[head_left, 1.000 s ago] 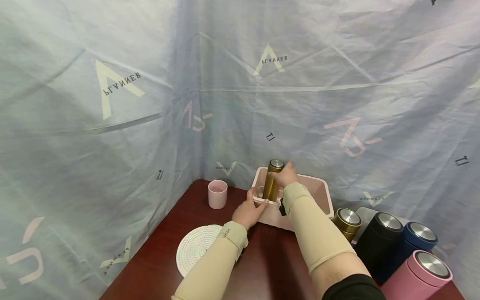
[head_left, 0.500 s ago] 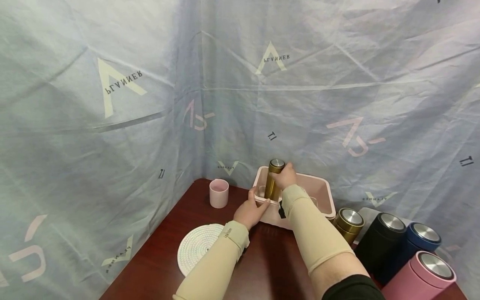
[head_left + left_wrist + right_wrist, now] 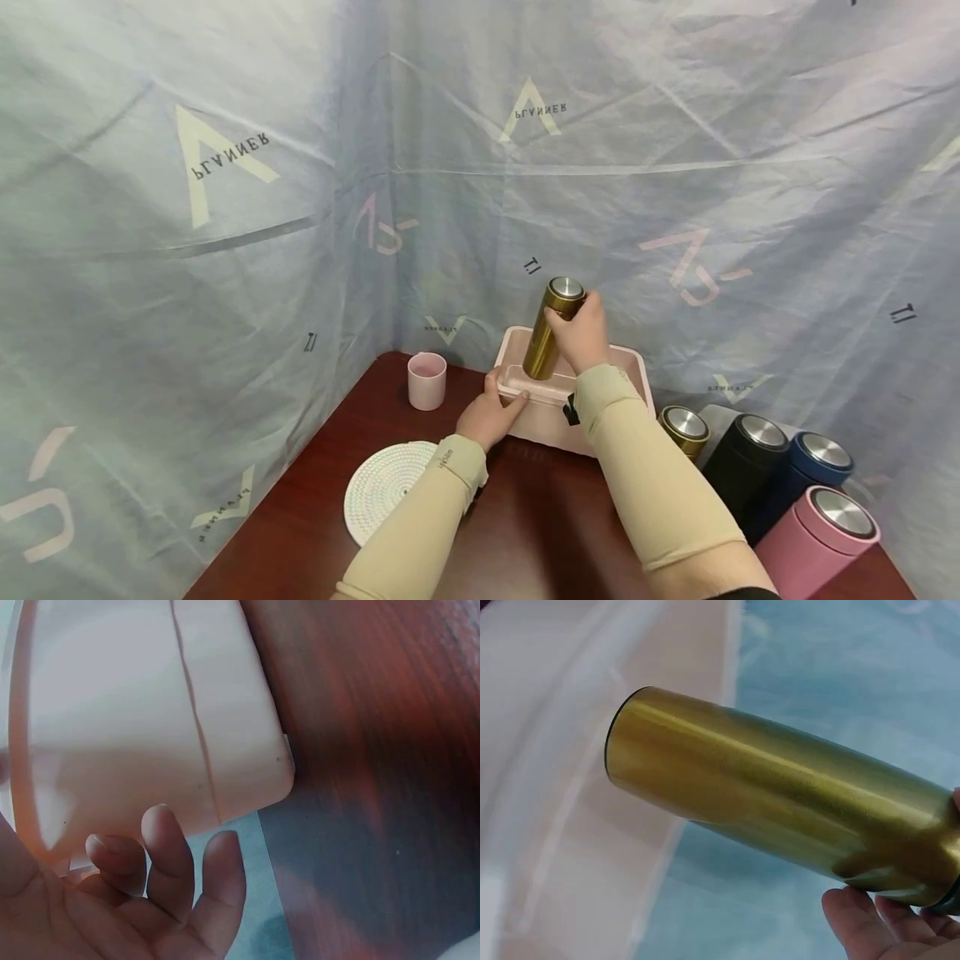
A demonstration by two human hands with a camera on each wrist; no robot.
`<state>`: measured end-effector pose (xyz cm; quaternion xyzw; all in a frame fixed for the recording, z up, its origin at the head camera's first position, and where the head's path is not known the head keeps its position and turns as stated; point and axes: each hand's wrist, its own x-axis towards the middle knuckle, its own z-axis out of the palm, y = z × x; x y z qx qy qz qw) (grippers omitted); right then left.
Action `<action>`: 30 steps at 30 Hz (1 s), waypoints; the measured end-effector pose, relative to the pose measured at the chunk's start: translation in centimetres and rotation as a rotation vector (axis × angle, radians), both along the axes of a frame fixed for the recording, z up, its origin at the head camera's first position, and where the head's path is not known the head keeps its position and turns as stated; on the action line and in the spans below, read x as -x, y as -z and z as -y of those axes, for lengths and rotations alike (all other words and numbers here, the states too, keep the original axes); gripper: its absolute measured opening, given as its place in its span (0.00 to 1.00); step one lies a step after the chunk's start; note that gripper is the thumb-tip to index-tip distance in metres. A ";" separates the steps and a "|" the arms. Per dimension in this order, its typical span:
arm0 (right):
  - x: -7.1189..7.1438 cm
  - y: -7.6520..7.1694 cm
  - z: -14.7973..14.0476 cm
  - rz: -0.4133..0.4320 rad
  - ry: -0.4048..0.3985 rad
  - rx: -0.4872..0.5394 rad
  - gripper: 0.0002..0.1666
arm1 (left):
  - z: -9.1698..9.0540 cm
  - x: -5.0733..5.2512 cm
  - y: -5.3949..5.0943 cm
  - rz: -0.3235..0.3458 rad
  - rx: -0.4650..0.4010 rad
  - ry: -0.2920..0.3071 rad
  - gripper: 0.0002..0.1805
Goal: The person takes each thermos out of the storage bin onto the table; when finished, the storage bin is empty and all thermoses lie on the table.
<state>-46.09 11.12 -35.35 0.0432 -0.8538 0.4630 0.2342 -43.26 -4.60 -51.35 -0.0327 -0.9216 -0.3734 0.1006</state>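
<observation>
My right hand (image 3: 585,333) grips a gold thermos flask (image 3: 543,346) near its steel-topped lid. The flask is raised and slightly tilted, its lower end above the inside of a pale pink plastic bin (image 3: 637,375). In the right wrist view, the gold flask (image 3: 780,787) stretches from the fingertips (image 3: 847,907) toward the bin's wall (image 3: 585,862). My left hand (image 3: 491,417) holds the bin at its near left corner, thumb at the front rim. From the left wrist, loosely bent fingers (image 3: 169,855) show beside the bin's wall (image 3: 127,727).
Left of the bin stands a pink mug (image 3: 426,383). A round white woven mat (image 3: 382,492) lies partly under the left forearm. On the right are a second gold flask (image 3: 684,429), a black flask (image 3: 746,467), a blue flask (image 3: 802,475) and a pink flask (image 3: 813,542). Fabric curtains (image 3: 480,167) enclose the table.
The gold flask has risen in my right hand, from standing down inside the bin to hanging higher over it. My left hand has stayed at the bin's corner.
</observation>
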 end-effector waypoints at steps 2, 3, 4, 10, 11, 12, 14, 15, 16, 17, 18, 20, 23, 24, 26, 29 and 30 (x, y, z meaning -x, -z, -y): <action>-1.1 -1.3 -0.3 -0.052 -0.003 0.013 0.41 | 0.0 0.0 0.0 0.000 0.001 -0.001 0.48; -1.7 -2.0 -0.5 -0.078 0.000 0.016 0.41 | 0.1 0.0 0.0 0.002 -0.001 0.000 0.49; -2.4 -2.6 -0.7 -0.097 -0.002 0.022 0.41 | 0.1 0.0 0.0 0.005 0.000 0.000 0.49; -7.1 -5.9 -1.4 -0.166 0.007 0.006 0.44 | 0.2 -0.4 -0.2 0.029 -0.014 0.016 0.50; -7.9 -6.3 -1.6 -0.175 0.010 0.000 0.43 | 0.2 -0.3 -0.2 0.033 -0.015 0.016 0.50; -8.8 -6.7 -1.7 -0.183 0.016 -0.007 0.44 | 0.2 -0.3 -0.2 0.038 -0.012 0.015 0.50; -10.7 -7.5 -1.9 -0.201 0.017 0.001 0.43 | 0.1 -0.2 -0.1 0.040 -0.003 0.011 0.50; -11.6 -7.8 -2.0 -0.209 0.018 0.007 0.43 | 0.1 -0.1 -0.2 0.037 -0.004 0.010 0.50; -12.7 -8.1 -2.1 -0.221 0.018 0.022 0.43 | 0.1 -0.1 -0.2 0.034 -0.004 0.009 0.50; -13.7 -8.4 -2.2 -0.232 0.023 0.036 0.42 | 0.1 -0.2 -0.2 0.028 -0.009 0.011 0.49; -14.7 -8.7 -2.3 -0.240 0.023 0.057 0.42 | 0.1 -0.2 -0.2 0.022 -0.011 0.013 0.49; -16.8 -9.0 -2.6 -0.261 0.027 0.096 0.42 | 0.1 -0.4 -0.3 0.011 -0.016 0.017 0.49; -19.8 -9.2 -3.4 -0.283 0.069 0.133 0.42 | 0.2 -0.7 -0.3 0.018 -0.008 0.017 0.48; -20.7 -9.2 -3.8 -0.291 0.085 0.143 0.41 | 0.2 -0.8 -0.3 0.022 -0.005 0.016 0.48; -22.4 -9.1 -4.7 -0.315 0.136 0.149 0.41 | 0.2 -0.8 -0.4 0.025 -0.005 0.017 0.48; -24.9 -8.8 -6.0 -0.361 0.208 0.156 0.40 | 0.3 -0.7 -0.5 0.025 -0.011 0.018 0.48; -25.7 -8.7 -6.5 -0.375 0.225 0.160 0.40 | 0.3 -0.7 -0.5 0.024 -0.014 0.016 0.48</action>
